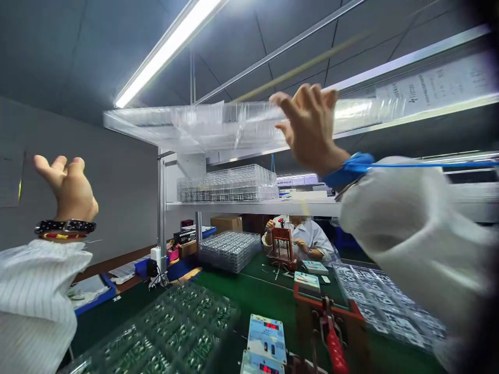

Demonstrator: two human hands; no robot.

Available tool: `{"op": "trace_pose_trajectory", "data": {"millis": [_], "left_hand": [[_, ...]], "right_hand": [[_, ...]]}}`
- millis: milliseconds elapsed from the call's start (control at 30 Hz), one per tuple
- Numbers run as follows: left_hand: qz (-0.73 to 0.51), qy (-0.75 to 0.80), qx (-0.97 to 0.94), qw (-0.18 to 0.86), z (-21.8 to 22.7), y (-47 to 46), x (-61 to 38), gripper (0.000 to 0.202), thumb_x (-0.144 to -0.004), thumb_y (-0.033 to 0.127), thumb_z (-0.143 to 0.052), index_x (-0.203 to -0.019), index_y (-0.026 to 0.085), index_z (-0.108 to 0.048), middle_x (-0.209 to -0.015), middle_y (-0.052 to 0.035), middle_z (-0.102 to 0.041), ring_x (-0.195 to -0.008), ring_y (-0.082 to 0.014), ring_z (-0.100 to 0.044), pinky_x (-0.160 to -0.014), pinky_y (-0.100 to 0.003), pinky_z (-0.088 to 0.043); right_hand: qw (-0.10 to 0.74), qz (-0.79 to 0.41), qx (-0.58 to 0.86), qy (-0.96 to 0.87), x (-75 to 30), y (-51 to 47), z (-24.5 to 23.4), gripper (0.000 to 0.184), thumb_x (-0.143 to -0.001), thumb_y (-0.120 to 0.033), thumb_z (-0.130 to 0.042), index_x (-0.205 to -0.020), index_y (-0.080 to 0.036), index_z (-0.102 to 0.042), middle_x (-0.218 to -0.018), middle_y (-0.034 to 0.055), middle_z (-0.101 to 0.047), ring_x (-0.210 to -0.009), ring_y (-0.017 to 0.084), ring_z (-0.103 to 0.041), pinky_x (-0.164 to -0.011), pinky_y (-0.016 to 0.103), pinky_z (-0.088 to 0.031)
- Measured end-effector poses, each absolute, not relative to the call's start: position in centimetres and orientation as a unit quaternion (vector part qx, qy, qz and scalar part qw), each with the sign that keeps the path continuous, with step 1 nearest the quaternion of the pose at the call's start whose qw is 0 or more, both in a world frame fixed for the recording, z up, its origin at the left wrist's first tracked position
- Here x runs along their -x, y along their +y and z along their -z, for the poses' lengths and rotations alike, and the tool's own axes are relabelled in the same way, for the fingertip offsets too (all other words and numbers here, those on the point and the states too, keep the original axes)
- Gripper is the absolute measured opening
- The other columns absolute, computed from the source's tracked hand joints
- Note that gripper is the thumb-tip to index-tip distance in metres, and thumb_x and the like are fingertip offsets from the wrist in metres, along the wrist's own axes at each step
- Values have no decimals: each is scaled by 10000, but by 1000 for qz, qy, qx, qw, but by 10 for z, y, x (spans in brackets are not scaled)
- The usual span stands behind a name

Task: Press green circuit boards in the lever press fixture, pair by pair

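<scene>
My right hand (pixel 310 127) is raised overhead and holds a wide clear plastic tray (pixel 195 127) by its right part, fingers spread up against it. The tray hangs level in the air, just under the ceiling light. A blue wrist strap (pixel 349 166) with a blue cord circles that wrist. My left hand (pixel 68 189) is lifted at the far left, well apart from the tray's left edge. Its fingers are loosely curled, the thumb sticks out, and nothing is in it. A dark beaded bracelet (pixel 64 227) sits on that wrist.
A stack of clear trays (pixel 228 183) rests on the shelf, another stack (pixel 230 250) on the green table. A tray of small green parts (pixel 171 332) lies in front, beside a meter (pixel 267 336) and a red-handled press (pixel 331 337). A co-worker (pixel 312 236) sits opposite.
</scene>
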State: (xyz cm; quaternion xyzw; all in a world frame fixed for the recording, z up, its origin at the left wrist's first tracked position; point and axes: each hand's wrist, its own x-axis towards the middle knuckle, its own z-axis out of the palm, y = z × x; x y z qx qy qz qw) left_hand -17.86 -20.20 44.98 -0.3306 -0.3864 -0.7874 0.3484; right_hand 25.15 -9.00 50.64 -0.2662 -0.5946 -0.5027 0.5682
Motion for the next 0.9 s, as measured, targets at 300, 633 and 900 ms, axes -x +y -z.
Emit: {"op": "trace_pose_trajectory", "data": {"millis": [300,633,900], "left_hand": [[698,-373,443,421,-407,-155,129,768,-732,215,-488,-1426,204,-160,-1401,-111,-425,-1239,-241,-465,-994,-448,-432],[383,-512,634,435,-406,-39,77,501,-858,217,-439,-1349,121,-449,-1418,-129,-462,-1361,-281,-327,-1107,-478,-286],[399,-589,622,327,-459,62,59,630,-925,381,-380,-1481,120,-237,-1560,-141,-180,-1428,-328,-168,-1092,-563,-245]], "right_hand": [[487,410,289,-715,-106,44,-500,400,-933,-91,-308,-1253,-155,-539,-1104,171,-551,-1108,304,-469,-935,520,-349],[496,326,324,-737,-137,109,-509,407,-938,-277,-470,-1313,-118,-475,-1344,175,-474,-1318,326,-331,-1085,589,-196],[466,234,339,-783,-182,108,-533,258,-871,-305,-630,-1046,-115,-635,-986,66,-663,-929,173,-628,-855,349,-508]]}}
